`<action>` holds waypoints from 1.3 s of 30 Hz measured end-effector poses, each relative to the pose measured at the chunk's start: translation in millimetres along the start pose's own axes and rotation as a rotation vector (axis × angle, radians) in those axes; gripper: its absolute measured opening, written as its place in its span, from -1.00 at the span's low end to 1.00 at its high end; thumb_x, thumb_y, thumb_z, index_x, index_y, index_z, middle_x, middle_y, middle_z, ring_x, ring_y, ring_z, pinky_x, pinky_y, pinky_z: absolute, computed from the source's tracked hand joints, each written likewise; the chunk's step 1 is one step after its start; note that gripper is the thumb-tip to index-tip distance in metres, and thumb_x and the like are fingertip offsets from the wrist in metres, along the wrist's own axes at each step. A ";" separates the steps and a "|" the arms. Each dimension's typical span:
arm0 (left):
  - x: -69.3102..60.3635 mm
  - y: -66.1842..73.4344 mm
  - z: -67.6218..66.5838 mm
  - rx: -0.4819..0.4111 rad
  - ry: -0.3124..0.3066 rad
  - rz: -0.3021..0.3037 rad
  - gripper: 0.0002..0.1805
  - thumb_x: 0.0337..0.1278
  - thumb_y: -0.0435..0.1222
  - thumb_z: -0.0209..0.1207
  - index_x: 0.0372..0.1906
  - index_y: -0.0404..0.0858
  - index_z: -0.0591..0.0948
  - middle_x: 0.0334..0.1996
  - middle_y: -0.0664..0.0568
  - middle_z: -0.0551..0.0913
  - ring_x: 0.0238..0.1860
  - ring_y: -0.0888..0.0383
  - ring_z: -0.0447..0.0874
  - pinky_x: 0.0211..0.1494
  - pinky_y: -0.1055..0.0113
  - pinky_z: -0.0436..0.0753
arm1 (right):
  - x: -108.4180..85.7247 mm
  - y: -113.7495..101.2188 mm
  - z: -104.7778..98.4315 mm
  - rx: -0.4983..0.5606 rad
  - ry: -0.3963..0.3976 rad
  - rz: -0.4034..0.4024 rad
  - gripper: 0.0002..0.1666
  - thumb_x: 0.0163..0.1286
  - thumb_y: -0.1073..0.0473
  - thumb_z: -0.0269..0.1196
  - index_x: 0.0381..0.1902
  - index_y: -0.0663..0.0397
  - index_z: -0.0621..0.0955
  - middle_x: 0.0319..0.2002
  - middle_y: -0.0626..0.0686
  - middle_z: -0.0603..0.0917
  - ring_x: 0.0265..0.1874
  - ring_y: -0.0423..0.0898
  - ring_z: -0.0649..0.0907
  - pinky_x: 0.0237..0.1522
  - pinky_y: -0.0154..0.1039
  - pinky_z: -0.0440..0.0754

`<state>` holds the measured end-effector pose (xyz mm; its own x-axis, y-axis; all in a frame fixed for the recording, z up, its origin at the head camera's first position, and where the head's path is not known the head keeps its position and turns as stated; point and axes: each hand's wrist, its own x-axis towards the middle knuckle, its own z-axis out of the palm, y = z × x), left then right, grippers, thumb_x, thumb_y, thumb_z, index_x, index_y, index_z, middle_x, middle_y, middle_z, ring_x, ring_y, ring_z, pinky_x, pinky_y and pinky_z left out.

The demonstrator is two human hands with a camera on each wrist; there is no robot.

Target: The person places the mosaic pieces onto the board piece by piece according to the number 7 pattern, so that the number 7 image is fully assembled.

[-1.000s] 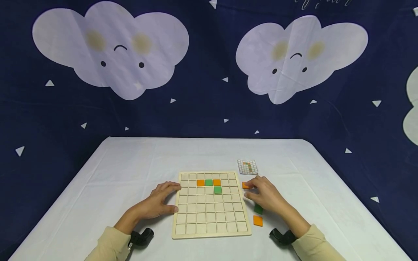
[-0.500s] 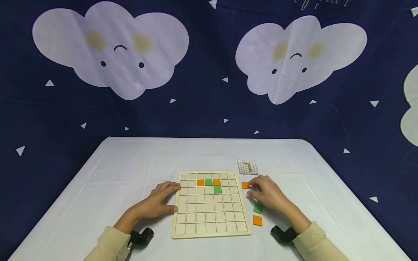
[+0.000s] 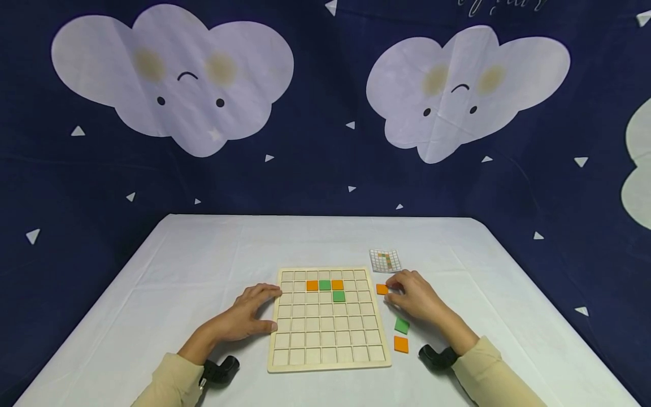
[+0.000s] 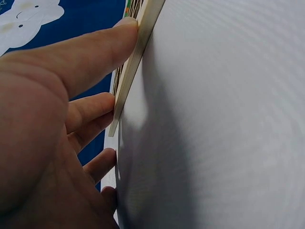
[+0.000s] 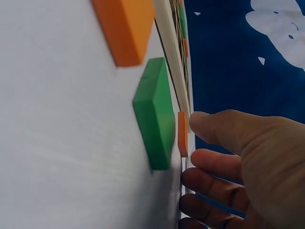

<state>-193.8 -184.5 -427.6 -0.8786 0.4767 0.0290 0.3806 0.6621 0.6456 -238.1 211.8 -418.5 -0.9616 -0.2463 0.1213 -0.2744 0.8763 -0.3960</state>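
A pale wooden grid board (image 3: 325,340) lies on the table. In its second row from the far edge sit an orange tile (image 3: 312,285), a green tile (image 3: 325,285) and another orange tile (image 3: 337,285); a second green tile (image 3: 338,296) is just below the last. My left hand (image 3: 239,317) rests its thumb and fingertips against the board's left edge. Right of the board, my right hand (image 3: 419,297) has its index fingertip at a loose orange tile (image 3: 382,289), thumb held apart. The right wrist view shows that tile (image 5: 182,134) flat on the table beside the fingers.
A loose green tile (image 3: 402,325) and an orange tile (image 3: 400,344) lie right of the board, nearer the person. A small printed grid card (image 3: 385,260) lies beyond the right hand. Behind the white table (image 3: 213,243) hangs a dark blue cloth (image 3: 325,192) with clouds.
My right hand has drawn back slightly to the right, uncovering more of the loose orange tile and the green tile below it. The left hand and the board stay put.
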 end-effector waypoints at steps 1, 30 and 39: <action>-0.1 0.0 0.0 0.001 0.000 0.001 -0.25 -0.02 -0.08 0.33 0.31 -0.21 0.36 0.35 -0.07 0.27 0.36 -0.20 0.11 0.34 -0.30 0.08 | 0.7 0.1 0.1 0.000 -0.004 0.003 -0.69 0.11 0.07 0.35 -0.17 0.03 0.65 -0.23 -0.04 0.62 -0.21 -0.12 0.48 -0.12 -0.15 0.46; -0.7 0.4 0.3 -0.008 0.005 -0.001 -0.25 -0.02 -0.07 0.32 0.31 -0.19 0.36 0.34 -0.06 0.26 0.36 -0.19 0.09 0.34 -0.31 0.07 | 13.0 6.2 0.9 -0.024 -0.065 -0.019 -0.72 0.09 0.14 0.34 -0.18 -0.01 0.67 -0.25 -0.06 0.57 -0.23 -0.13 0.46 -0.13 -0.16 0.45; -0.1 0.6 1.2 -0.014 0.003 -0.022 -0.25 -0.03 -0.07 0.33 0.31 -0.18 0.37 0.35 -0.04 0.26 0.37 -0.19 0.08 0.35 -0.30 0.05 | 12.9 7.1 1.7 -0.014 -0.050 -0.030 -0.76 0.09 0.16 0.34 -0.22 -0.01 0.68 -0.29 -0.08 0.56 -0.26 -0.14 0.44 -0.17 -0.20 0.43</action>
<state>-193.1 -183.4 -428.2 -0.8875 0.4605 0.0165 0.3570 0.6644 0.6566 -252.5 214.1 -421.3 -0.9521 -0.2932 0.0869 -0.3037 0.8738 -0.3798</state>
